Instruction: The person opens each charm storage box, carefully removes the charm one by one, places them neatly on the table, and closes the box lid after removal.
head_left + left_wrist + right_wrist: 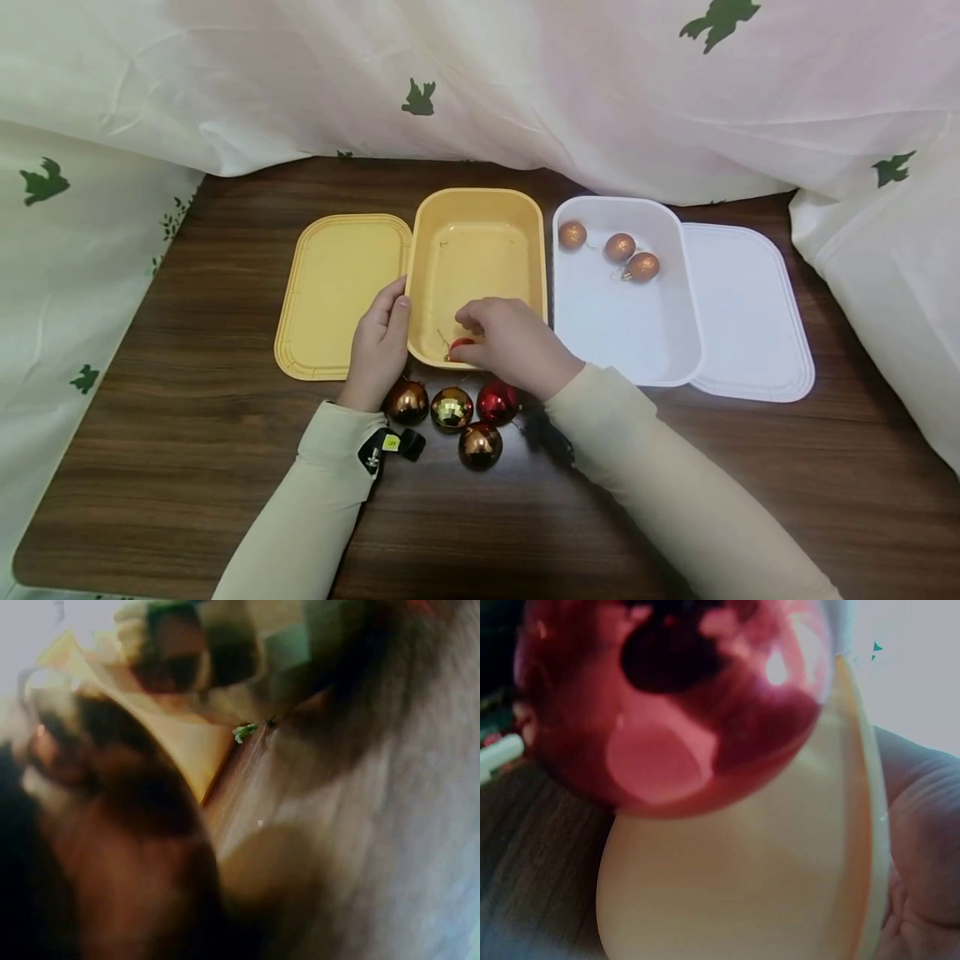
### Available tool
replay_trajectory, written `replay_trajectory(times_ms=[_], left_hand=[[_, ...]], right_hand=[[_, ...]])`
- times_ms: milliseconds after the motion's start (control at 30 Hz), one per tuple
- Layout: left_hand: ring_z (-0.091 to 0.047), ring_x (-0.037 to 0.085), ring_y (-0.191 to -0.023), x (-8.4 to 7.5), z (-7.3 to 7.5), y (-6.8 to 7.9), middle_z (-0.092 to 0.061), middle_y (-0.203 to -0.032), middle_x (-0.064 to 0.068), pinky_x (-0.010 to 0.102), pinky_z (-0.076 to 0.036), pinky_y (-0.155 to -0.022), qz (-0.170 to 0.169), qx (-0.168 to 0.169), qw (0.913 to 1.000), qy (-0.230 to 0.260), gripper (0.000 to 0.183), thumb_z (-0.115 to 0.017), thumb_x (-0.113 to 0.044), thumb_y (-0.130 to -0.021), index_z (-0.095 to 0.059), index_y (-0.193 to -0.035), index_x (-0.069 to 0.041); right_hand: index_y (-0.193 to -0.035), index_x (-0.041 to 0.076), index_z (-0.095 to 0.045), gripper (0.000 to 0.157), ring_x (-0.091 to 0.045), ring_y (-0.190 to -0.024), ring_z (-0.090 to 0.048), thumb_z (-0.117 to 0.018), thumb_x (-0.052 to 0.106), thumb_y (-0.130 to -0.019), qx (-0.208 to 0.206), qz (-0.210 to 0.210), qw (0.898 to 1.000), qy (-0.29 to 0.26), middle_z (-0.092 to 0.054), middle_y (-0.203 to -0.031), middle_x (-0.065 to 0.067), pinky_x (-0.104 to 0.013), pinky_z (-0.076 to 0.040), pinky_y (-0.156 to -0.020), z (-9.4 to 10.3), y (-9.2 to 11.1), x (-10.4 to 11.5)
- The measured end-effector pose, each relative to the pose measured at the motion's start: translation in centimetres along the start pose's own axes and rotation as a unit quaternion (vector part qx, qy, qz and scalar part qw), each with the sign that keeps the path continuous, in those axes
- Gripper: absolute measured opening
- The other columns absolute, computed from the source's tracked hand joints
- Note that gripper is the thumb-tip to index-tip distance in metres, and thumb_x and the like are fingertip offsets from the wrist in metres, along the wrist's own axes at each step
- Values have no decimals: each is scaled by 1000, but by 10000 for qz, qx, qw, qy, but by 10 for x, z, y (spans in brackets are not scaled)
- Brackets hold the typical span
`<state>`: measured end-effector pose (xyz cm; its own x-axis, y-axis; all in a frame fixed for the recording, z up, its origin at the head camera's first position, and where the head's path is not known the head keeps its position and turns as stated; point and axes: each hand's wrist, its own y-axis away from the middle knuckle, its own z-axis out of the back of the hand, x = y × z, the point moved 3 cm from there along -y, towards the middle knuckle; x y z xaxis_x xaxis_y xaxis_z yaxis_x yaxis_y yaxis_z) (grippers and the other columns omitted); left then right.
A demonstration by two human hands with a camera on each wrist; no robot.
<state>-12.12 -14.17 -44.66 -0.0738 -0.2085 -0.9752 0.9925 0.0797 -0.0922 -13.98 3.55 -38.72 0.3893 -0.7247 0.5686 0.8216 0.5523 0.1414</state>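
My left hand (377, 346) rests along the outer left wall of a yellow plastic box (543, 250), its thumb beside the rim. Inside the box's near end, my right hand (510, 337) holds a small red bauble (460, 342) between thumb and fingers. The thumb hides part of this bauble, and its cap and string show on the left. In front of the box lie a copper bauble (407, 402), a gold bauble (452, 409), a larger red bauble (498, 402) and a brown bauble (480, 445). The larger red bauble (675, 727) looms close in the right wrist view.
A white box (622, 342) with 3 glittery orange baubles (620, 247) stands to the right of the yellow box. A yellow lid (337, 292) lies at the left, a white lid (750, 317) at the right. A patterned curtain (480, 83) borders the wooden table's (187, 400) far edge.
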Motion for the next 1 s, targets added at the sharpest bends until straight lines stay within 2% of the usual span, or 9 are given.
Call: replay_trajectory(times_ms=[233,567,767,1000], left_hand=[[-55,27,-128,-2,-1,0,-54,-144,16,42,-46,-106,-20,-16,10000,-21,44,-41,-23,-110,-48,-147,-1],[-56,27,-127,-3,0,1,-54,-144,16,43,-46,-105,-49,23,10000,-24,44,-40,-24,-110,-47,-147,-1],[-54,28,-129,-1,0,1,-53,-146,16,44,-45,-107,-25,32,10000,-86,45,-40,-24,-110,-46,-148,-1],[-51,23,-132,-2,0,1,-52,-146,14,40,-43,-109,-48,12,10000,-62,44,-41,-24,-110,-48,-147,-2]], right_hand=[[-113,6,-73,36,-17,-92,-69,-80,30,-88,212,-245,9995,48,-75,-98,-3,-36,-56,-87,-2,-3,-2],[-116,6,-72,36,-19,-96,-69,-78,30,-89,616,-469,9970,79,-75,-102,-5,-37,-56,-90,-3,-7,-2],[-115,9,-73,34,-18,-95,-68,-78,31,-89,315,-370,9988,77,-74,-103,-3,-36,-55,-89,-4,-6,-2],[-120,11,-72,37,-14,-92,-66,-76,33,-90,-324,-268,9984,-369,-71,-111,-2,-34,-56,-84,-2,6,-2]])
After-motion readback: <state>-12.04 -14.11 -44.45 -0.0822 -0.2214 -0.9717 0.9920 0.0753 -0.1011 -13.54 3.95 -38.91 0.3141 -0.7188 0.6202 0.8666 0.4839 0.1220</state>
